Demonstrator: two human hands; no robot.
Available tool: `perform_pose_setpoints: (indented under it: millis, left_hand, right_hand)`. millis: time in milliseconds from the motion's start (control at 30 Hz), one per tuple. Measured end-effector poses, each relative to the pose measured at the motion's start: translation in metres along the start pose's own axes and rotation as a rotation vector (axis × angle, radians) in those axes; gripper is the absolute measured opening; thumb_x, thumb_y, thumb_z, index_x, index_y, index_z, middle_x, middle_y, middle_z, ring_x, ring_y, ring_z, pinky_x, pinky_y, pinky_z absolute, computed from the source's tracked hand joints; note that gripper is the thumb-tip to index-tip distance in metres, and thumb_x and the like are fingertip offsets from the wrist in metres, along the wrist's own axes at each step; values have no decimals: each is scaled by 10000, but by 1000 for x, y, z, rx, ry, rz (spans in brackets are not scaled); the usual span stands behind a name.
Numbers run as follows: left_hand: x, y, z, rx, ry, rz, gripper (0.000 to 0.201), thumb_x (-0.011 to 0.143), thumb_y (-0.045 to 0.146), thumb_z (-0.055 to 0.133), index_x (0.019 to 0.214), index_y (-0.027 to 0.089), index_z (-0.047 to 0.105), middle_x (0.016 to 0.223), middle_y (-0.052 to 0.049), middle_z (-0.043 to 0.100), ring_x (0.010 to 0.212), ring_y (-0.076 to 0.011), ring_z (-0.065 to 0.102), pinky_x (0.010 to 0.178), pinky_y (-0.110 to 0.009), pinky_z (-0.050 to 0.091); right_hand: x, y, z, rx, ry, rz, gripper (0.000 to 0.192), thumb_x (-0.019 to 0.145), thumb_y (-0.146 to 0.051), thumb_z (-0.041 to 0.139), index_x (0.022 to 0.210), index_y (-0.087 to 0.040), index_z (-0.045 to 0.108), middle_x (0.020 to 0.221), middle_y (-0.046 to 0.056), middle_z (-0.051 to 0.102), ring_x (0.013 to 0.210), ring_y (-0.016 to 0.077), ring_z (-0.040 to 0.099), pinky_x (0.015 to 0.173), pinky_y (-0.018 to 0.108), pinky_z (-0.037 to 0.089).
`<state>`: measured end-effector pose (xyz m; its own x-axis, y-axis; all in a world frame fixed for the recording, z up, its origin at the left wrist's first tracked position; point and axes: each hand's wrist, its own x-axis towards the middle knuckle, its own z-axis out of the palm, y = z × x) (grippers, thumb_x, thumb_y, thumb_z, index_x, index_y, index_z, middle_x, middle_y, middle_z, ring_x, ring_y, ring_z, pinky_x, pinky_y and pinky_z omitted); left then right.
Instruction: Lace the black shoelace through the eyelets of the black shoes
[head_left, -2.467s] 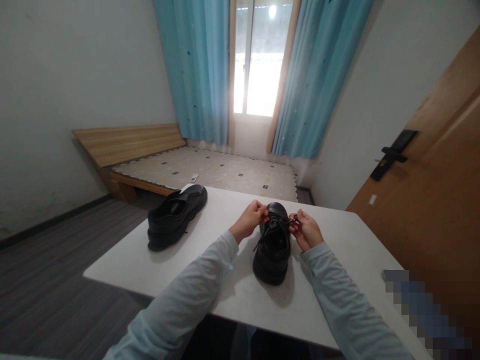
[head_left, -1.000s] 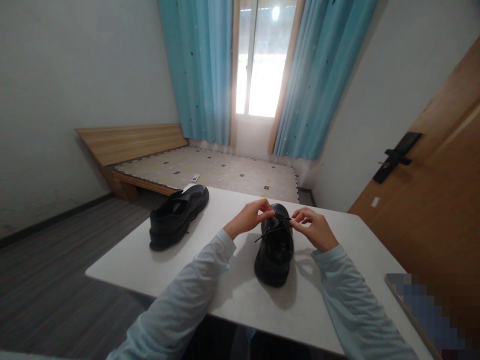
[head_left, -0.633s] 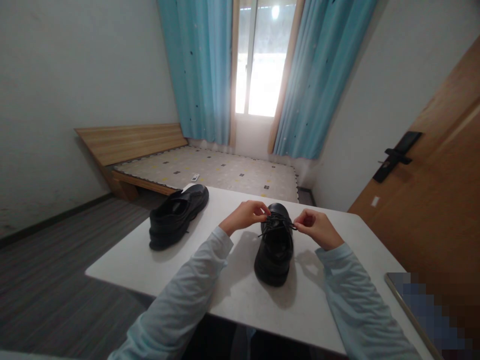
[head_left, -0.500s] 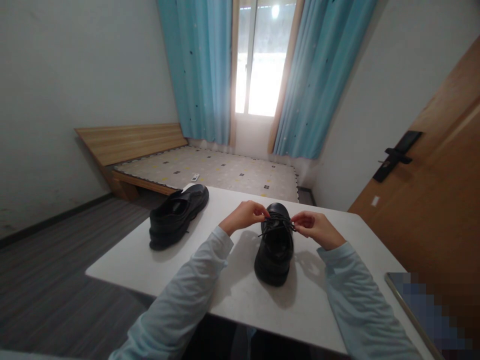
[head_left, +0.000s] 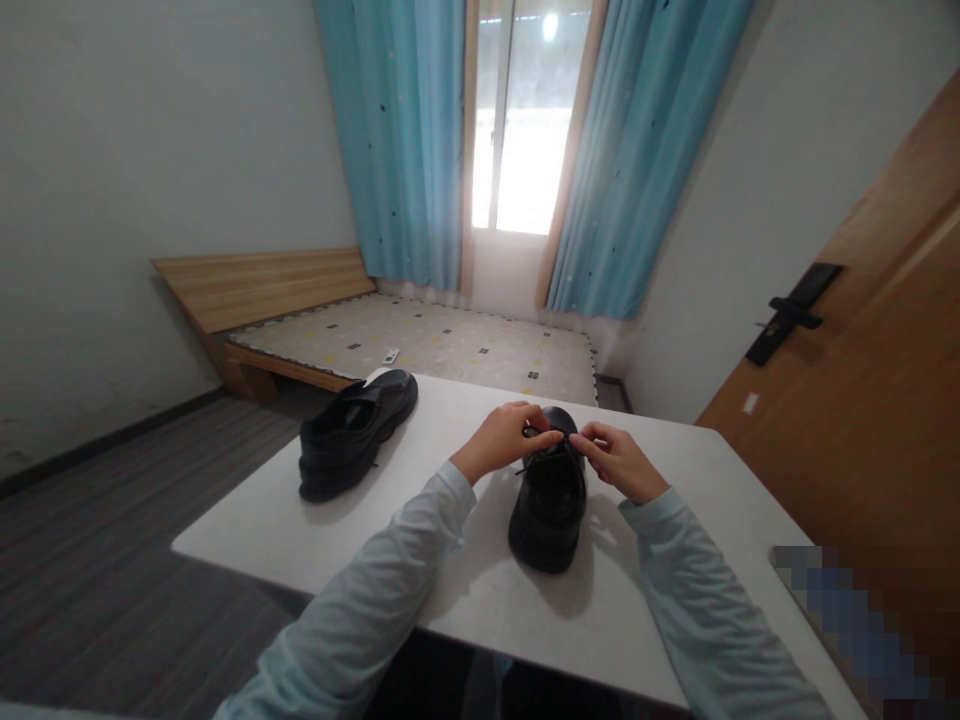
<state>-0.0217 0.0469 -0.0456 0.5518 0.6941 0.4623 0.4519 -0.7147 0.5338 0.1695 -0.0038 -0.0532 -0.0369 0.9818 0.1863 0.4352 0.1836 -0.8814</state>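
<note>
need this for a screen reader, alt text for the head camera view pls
Two hands, the left hand and right hand, pinch the laces of a black shoe on a white table. A second black shoe lies farther left; a bed and blue curtains stand behind.

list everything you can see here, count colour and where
near shoe: 1, black, middle of the table, toe pointing away, both hands at its laces
laces: black, on top of the near shoe, pinched from both sides
far shoe: 1, black, left far part of the table, untouched
table: 1, white, in front of the person
bed: 1, wooden frame, patterned pale mattress, behind the table
curtains: 2, blue, either side of the window
window: 1, bright, far wall
door: 1, brown wood, black handle, right
left hand: fingers closed on the laces
right hand: fingers closed on the laces
</note>
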Motion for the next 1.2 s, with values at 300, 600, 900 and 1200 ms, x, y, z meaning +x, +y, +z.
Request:
perform_pose_setpoints:
  millis: [300, 600, 900, 1200]
  left_hand:
    - [2, 4, 9, -191, 3, -22, 173, 792, 325, 573, 753, 157, 582, 807, -21, 595, 771, -130, 550, 712, -235, 433]
    - [2, -3, 21, -652, -11, -215, 198, 835, 312, 491, 733, 148, 450, 806, -20, 622, 694, -94, 519, 647, -224, 427]
    - [2, -3, 16, -759, -56, -267, 221, 873, 354, 428, 766, 162, 401, 829, -24, 620, 715, -84, 526, 605, -194, 433]
    - [1, -6, 12, -796, -63, -295, 216, 873, 361, 411, 771, 174, 380, 746, 24, 527, 663, -69, 486, 615, -199, 457]
  right_hand:
    - [4, 3, 6, 100, 55, -88, 341, 694, -509, 624, 653, -179, 546, 824, 51, 603, 588, 121, 491, 438, 234, 387]
    - [3, 3, 12, 481, 118, 57, 377, 671, -526, 628, 591, -198, 460, 714, 37, 636, 584, 128, 509, 485, 243, 371]
    - [1, -3, 12, 458, 140, 16, 376, 703, -545, 574, 609, -204, 448, 663, 14, 540, 588, 127, 472, 512, 248, 387]
    - [1, 1, 12, 444, 152, -1, 385, 715, -545, 549, 591, -216, 393, 607, -14, 467, 537, 117, 419, 503, 255, 363]
